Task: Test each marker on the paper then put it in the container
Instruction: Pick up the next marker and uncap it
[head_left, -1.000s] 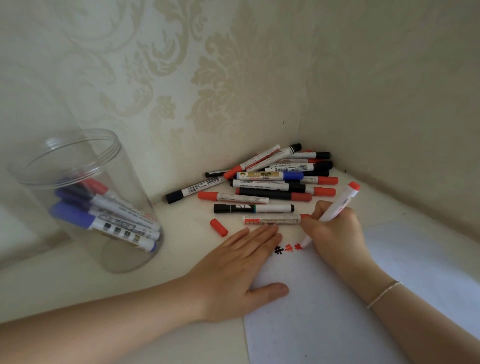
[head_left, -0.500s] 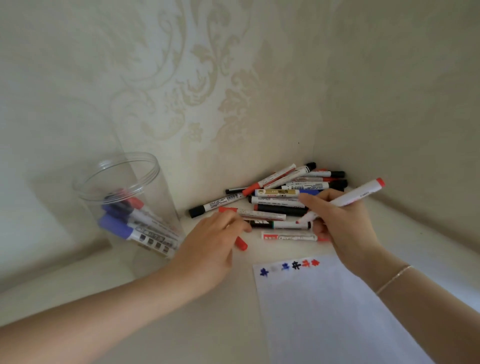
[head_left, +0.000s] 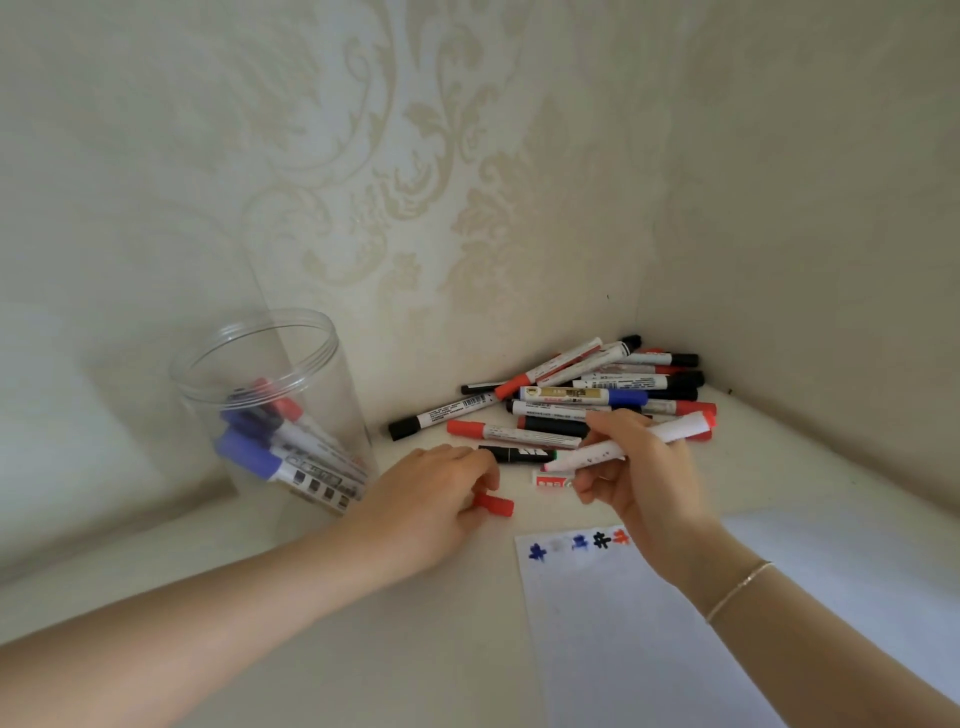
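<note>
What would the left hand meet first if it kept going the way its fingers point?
The left hand points right, fingers curled onto the loose red cap. That cap comes first; it already seems to touch it. Past it lie bare tabletop and the right hand, though depth is unclear.

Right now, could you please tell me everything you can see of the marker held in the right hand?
The marker has a white, plastic-looking barrel with small red print and a red end plug. It is uncapped, its tip end pointing left and slightly down. It lies nearly level, raised above the table, in front of the marker pile. The right hand grips it round the middle; nothing else touches it. The tip itself is too small to make out.
</note>
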